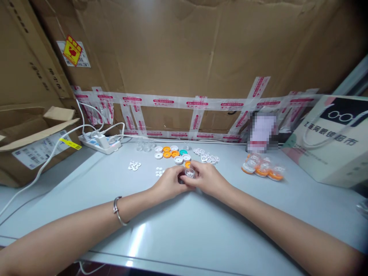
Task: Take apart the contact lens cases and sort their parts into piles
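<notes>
At the middle of the table, my left hand point(169, 181) and my right hand point(207, 177) meet around a small clear plastic cup point(189, 173) with white pieces inside. Fingers of both hands are closed on it. Right behind the cup shows an orange ring-shaped cap point(188, 164); I cannot tell whether my right fingers touch it. Beyond my hands lie several round caps, among them a white cap point(178, 160), an orange cap point(175, 154) and a teal cap point(183, 152). Small white discs point(160, 171) lie beside my left hand.
White patterned discs point(209, 158) and white three-lobed pieces point(134, 165) lie in piles. Clear cups point(146, 145) stand at the back. Orange-based assembled pieces point(262, 167) sit right, near a paper bag point(330, 153). A power strip point(100, 142) and open carton point(37, 142) are left.
</notes>
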The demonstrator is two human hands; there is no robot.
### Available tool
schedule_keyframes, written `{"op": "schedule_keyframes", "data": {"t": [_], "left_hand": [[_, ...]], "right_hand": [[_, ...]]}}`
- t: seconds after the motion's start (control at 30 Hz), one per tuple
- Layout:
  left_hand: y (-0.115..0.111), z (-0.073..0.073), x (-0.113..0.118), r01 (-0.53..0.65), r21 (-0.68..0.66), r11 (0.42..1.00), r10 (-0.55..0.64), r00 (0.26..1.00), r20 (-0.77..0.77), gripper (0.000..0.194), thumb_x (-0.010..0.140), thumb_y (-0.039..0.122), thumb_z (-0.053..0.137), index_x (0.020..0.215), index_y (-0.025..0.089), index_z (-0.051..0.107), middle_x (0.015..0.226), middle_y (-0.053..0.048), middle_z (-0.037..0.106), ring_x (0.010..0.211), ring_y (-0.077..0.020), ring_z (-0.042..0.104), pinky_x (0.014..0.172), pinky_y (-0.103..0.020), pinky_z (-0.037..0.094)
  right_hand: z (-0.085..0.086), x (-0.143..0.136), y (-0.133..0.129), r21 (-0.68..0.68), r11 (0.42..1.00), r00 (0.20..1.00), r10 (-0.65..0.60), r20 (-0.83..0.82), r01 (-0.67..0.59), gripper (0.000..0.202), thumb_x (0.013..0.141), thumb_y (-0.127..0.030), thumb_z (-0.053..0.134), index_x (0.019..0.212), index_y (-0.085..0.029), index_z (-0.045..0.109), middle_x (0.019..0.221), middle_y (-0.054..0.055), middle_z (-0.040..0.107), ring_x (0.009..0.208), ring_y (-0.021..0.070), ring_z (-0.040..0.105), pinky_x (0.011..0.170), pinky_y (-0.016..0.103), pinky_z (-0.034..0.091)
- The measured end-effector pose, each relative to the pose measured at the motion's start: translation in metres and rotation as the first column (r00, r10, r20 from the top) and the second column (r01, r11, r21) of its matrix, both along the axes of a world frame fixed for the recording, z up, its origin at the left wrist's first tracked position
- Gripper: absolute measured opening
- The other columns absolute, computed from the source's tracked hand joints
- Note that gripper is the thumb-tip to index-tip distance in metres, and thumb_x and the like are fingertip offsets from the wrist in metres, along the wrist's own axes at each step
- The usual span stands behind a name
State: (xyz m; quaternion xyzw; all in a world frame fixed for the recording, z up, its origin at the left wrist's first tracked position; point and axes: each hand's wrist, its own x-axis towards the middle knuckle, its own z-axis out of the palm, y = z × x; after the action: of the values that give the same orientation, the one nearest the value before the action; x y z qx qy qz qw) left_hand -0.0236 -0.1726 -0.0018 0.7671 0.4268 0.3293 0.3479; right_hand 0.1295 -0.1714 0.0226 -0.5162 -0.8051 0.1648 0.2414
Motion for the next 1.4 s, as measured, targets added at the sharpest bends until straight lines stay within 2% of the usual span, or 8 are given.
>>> {"op": "schedule_keyframes", "data": {"t": [0.13, 0.27, 0.4, 0.57, 0.67, 0.87, 1.2, 1.4], "left_hand": [[0.0, 0.0, -0.001, 0.033, -0.028, 0.999, -0.033, 0.999, 0.028, 0.019, 0.064, 0.026, 0.068, 0.067, 0.014, 0.053, 0.065, 0.003, 0.054, 0.063, -0.0118, 0.05, 0.056, -0.02, 0.036], [-0.002, -0.001, -0.002, 0.056, -0.078, 0.995, -0.051, 0.997, 0.063, 0.024, 0.065, 0.029, 0.069, 0.08, 0.013, 0.058, 0.073, 0.0, 0.06, 0.067, -0.0135, 0.054, 0.059, -0.022, 0.041], [-0.004, -0.001, -0.002, 0.04, -0.063, 0.997, -0.037, 0.998, 0.042, 0.034, 0.063, 0.029, 0.07, 0.092, 0.014, 0.059, 0.085, -0.004, 0.062, 0.076, -0.0156, 0.057, 0.068, -0.025, 0.044], [-0.011, 0.004, -0.004, 0.065, 0.015, 0.998, -0.064, 0.997, -0.03, 0.031, 0.066, 0.03, 0.068, 0.091, 0.015, 0.059, 0.089, -0.004, 0.061, 0.078, -0.0152, 0.056, 0.07, -0.026, 0.044], [-0.017, 0.008, -0.004, 0.11, 0.044, 0.993, -0.106, 0.992, -0.072, 0.033, 0.066, 0.033, 0.07, 0.092, 0.016, 0.06, 0.088, -0.004, 0.06, 0.076, -0.0149, 0.055, 0.069, -0.025, 0.043], [-0.021, 0.008, -0.004, 0.171, 0.074, 0.982, -0.166, 0.984, -0.071, 0.048, 0.061, 0.04, 0.074, 0.1, 0.016, 0.058, 0.092, -0.005, 0.06, 0.079, -0.0152, 0.055, 0.073, -0.025, 0.044], [-0.021, 0.009, -0.004, 0.2, 0.113, 0.973, -0.188, 0.976, -0.107, 0.043, 0.065, 0.04, 0.071, 0.099, 0.017, 0.059, 0.089, -0.005, 0.059, 0.077, -0.0149, 0.054, 0.071, -0.025, 0.043], [-0.019, 0.007, -0.006, 0.208, 0.14, 0.968, -0.194, 0.975, -0.111, 0.043, 0.066, 0.041, 0.07, 0.1, 0.017, 0.058, 0.088, -0.005, 0.059, 0.076, -0.0147, 0.054, 0.071, -0.024, 0.043]], "right_hand": [[0.007, 0.003, -0.003, 0.004, 0.998, 0.997, 0.059, -0.049, -0.059, 0.024, 0.071, -0.037, 0.056, 0.064, -0.02, 0.041, 0.053, -0.005, 0.043, 0.051, 0.0098, 0.04, 0.048, 0.021, 0.027], [0.034, 0.011, -0.011, 0.114, 0.987, 0.988, 0.126, -0.095, -0.115, 0.017, 0.074, -0.037, 0.056, 0.073, -0.02, 0.05, 0.056, -0.005, 0.042, 0.051, 0.009, 0.038, 0.048, 0.021, 0.029], [0.05, 0.034, -0.006, 0.112, 0.994, 0.985, 0.018, -0.173, 0.002, 0.021, 0.075, -0.039, 0.056, 0.085, -0.021, 0.053, 0.055, -0.005, 0.042, 0.05, 0.009, 0.038, 0.048, 0.021, 0.03], [0.041, 0.077, 0.026, 0.054, 0.971, 0.946, -0.214, -0.243, 0.233, 0.03, 0.07, -0.045, 0.06, 0.083, -0.021, 0.046, 0.06, -0.005, 0.045, 0.053, 0.0104, 0.041, 0.048, 0.022, 0.033], [0.036, 0.085, 0.032, 0.026, 0.973, 0.952, -0.219, -0.213, 0.23, 0.033, 0.07, -0.047, 0.06, 0.084, -0.021, 0.046, 0.06, -0.004, 0.047, 0.052, 0.0107, 0.042, 0.048, 0.023, 0.034], [0.028, 0.072, 0.03, 0.036, 0.991, 0.989, -0.123, -0.08, 0.126, 0.032, 0.072, -0.044, 0.058, 0.091, -0.019, 0.055, 0.06, -0.003, 0.049, 0.055, 0.012, 0.046, 0.051, 0.023, 0.036], [0.01, 0.05, 0.135, 0.14, 0.98, 0.99, -0.144, -0.005, 0.144, 0.026, 0.067, -0.021, 0.064, 0.093, -0.015, 0.064, 0.084, 0.006, 0.064, 0.072, 0.0169, 0.057, 0.069, 0.029, 0.043], [0.002, 0.03, 0.151, 0.068, 0.995, 0.997, -0.074, -0.004, 0.074, 0.033, 0.063, -0.015, 0.068, 0.096, -0.013, 0.065, 0.08, 0.007, 0.067, 0.073, 0.0175, 0.059, 0.069, 0.029, 0.045]]}}
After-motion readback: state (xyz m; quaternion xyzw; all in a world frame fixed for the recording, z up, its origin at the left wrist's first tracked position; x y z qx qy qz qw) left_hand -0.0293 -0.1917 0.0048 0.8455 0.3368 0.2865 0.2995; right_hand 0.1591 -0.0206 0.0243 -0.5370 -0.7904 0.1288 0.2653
